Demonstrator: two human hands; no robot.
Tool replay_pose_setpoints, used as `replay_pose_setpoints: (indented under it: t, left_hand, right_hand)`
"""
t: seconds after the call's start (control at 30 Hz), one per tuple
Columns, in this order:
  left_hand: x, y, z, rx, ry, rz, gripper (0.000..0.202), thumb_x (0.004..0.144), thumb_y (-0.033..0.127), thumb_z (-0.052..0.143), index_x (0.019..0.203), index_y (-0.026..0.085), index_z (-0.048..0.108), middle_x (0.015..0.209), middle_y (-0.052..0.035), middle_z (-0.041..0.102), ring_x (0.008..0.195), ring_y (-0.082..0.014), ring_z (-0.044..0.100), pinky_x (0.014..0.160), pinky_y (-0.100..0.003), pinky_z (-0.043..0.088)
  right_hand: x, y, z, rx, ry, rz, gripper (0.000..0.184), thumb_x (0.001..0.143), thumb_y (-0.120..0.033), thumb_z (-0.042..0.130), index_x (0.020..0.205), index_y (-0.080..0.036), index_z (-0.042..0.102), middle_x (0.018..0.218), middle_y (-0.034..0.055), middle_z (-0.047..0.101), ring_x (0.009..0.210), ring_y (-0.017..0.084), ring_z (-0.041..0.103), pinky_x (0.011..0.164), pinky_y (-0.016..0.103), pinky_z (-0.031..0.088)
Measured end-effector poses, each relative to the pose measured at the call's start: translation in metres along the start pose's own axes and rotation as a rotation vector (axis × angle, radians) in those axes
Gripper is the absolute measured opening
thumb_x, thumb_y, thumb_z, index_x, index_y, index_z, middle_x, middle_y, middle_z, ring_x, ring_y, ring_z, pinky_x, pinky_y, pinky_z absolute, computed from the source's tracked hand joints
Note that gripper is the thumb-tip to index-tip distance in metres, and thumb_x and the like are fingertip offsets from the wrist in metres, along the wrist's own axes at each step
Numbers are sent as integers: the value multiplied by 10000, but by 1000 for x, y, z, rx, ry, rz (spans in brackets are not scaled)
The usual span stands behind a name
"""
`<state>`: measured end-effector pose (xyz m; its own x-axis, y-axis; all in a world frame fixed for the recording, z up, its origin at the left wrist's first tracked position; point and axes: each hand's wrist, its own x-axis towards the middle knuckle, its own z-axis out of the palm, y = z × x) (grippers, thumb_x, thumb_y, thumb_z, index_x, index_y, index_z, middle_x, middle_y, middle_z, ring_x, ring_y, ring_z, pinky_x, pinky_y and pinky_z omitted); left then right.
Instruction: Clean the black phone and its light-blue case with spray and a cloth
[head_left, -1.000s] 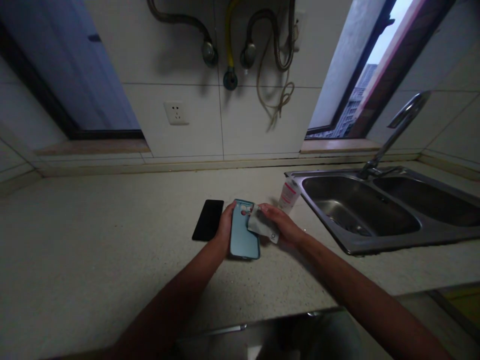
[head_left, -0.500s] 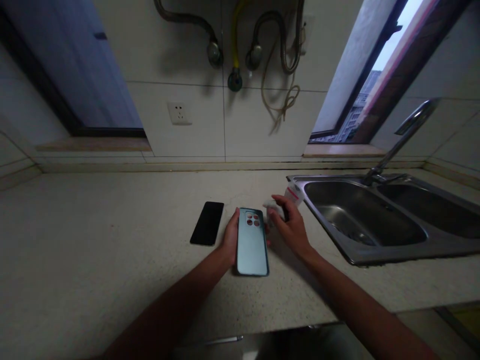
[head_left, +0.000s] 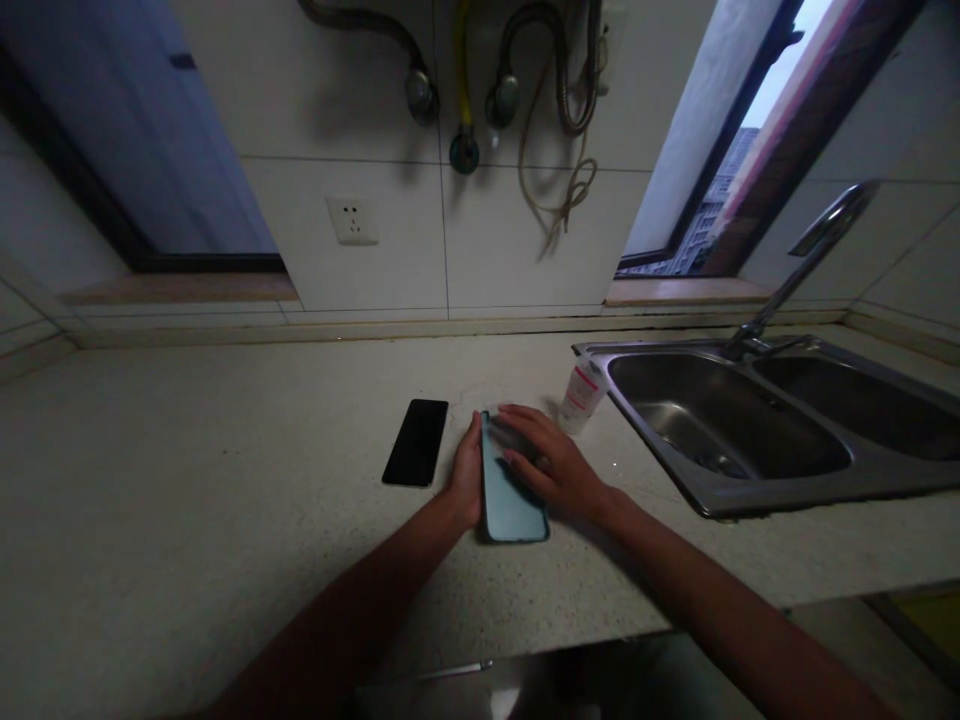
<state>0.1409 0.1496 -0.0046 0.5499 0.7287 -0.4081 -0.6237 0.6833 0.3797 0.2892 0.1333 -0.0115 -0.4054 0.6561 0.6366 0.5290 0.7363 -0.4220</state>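
1. The blue phone (head_left: 517,500) lay flat on the worktop (head_left: 225,480), its upper end under the right grip (head_left: 551,465).
2. The right grip was open, its fingers spread across the phone; the left grip (head_left: 466,472) was braced against the phone's edge, and whether it was closed could not be told.
3. The black phone (head_left: 415,442) lay just beside the left grip, and the bottle (head_left: 581,397) stood upright near the sink (head_left: 675,348).

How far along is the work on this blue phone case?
Looks done: the white bottle stands aside near the sink. In hand: the left hand and right hand rest on the pale blue phone case. Left: the black phone lies separate, outside the case.
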Motion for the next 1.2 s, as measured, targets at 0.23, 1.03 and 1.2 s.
replay_pose_setpoints:
  t: [0.23,1.03,1.2]
  left_hand:
    - [3,3,-1,-20,-13,-29,541,957,583,427,803,145,706,653,-84,666,621,-199,663,678,-320,526]
    - [5,-5,-3,131,-39,-37,546,951,608,433,894,149,724,769,-106,726,806,-249,713,802,-364,539]
    - [6,-8,-4,81,-66,-37,476,947,573,490,871,159,712,738,-80,712,816,-236,712,810,-336,534]
  right_hand:
    - [3,10,-1,-238,-87,16,286,953,-273,588,1205,-181,686,1197,155,681,1102,300,619,919,522,533]
    - [7,-4,8,-113,271,174,226,1004,-265,480,1021,-187,691,981,111,689,911,229,647,817,391,555]
    - [5,-3,15,-11,250,142,227,997,-290,508,1078,-234,713,1056,91,717,1003,235,665,902,428,552]
